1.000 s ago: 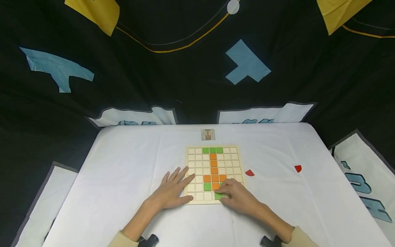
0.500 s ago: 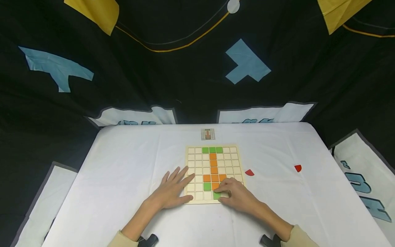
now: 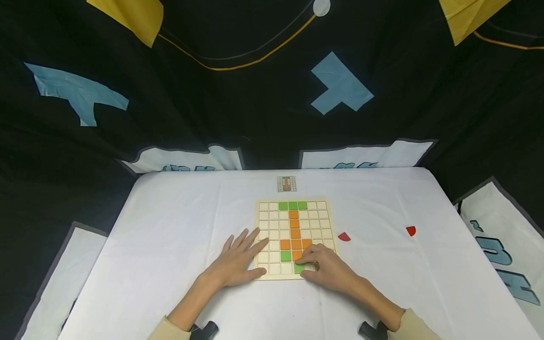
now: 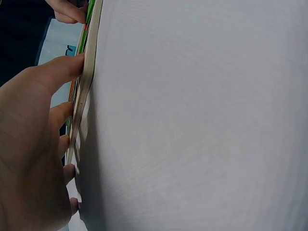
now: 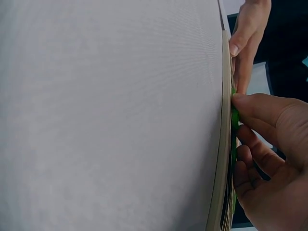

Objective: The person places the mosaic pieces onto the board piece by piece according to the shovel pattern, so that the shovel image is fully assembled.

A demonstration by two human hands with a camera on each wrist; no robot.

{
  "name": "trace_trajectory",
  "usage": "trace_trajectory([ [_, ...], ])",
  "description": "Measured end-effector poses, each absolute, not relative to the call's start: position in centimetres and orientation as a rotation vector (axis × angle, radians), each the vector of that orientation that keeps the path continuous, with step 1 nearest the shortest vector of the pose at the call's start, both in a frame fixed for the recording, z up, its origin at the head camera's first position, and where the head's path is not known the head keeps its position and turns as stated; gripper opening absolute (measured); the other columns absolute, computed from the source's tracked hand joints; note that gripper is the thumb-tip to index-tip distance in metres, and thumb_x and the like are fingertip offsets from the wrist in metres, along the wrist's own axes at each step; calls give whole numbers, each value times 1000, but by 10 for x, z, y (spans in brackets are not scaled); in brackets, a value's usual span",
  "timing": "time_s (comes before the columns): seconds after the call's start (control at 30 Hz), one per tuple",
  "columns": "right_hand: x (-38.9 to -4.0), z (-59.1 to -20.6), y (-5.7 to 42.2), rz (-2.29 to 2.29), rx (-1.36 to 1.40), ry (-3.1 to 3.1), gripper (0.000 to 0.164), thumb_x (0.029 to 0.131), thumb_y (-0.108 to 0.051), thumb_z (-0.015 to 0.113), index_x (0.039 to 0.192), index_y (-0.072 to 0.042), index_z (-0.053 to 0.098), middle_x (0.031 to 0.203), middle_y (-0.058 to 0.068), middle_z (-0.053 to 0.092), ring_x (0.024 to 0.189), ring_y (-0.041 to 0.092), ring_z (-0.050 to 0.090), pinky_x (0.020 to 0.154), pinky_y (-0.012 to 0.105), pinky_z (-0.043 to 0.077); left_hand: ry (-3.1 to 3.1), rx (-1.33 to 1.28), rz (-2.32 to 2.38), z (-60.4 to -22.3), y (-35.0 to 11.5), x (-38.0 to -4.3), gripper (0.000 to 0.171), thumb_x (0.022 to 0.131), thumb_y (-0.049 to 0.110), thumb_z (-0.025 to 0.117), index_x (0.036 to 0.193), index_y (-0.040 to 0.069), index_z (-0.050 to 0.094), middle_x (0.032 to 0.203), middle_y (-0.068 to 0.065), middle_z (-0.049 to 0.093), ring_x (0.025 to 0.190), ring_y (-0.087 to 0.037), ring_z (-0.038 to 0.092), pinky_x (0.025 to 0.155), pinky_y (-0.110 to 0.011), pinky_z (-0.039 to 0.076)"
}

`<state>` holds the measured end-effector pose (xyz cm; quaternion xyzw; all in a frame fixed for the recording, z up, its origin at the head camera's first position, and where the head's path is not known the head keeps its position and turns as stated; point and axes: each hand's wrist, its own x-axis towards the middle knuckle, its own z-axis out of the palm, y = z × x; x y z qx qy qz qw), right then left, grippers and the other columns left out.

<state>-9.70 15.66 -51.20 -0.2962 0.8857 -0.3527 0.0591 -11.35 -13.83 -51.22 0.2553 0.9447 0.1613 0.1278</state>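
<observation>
A wooden grid board [image 3: 274, 268] lies on the white table, with orange tiles [image 3: 294, 224] and green tiles [image 3: 293, 205] set in several of its squares. My left hand [image 3: 236, 262] rests with spread, straight fingers over the board's left edge; its thumb and fingertips touch the rim in the left wrist view. At the front row, my right hand [image 3: 326, 268] pinches a green square tile [image 3: 298, 268] between thumb and fingers. The tile lies at the square below the lowest orange one. My right hand hides the squares behind it.
A small printed pattern card [image 3: 286, 184] lies beyond the board. Two red wedge pieces, a nearer one [image 3: 344, 237] and a farther one [image 3: 411, 231], lie to the right. Black cloth with blue and yellow shapes hangs behind the white table [image 3: 170, 212].
My right hand has shifted slightly left with the green tile, which now lines up with the square under the orange column. My left hand has stayed in place.
</observation>
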Motion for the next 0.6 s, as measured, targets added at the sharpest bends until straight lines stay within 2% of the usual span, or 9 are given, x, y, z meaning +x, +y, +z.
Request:
trace_trajectory([
  [0.6,-96,-514,154,-1129,-826,2688,21,81,-7,78,101,-13,79,98,-14,66,97,11,58,87,34,49,2753,724,473,-510,-138,-112,74,92,58,59,156,24,38,165,-7,17,150,-35,10,116,-62,9],
])
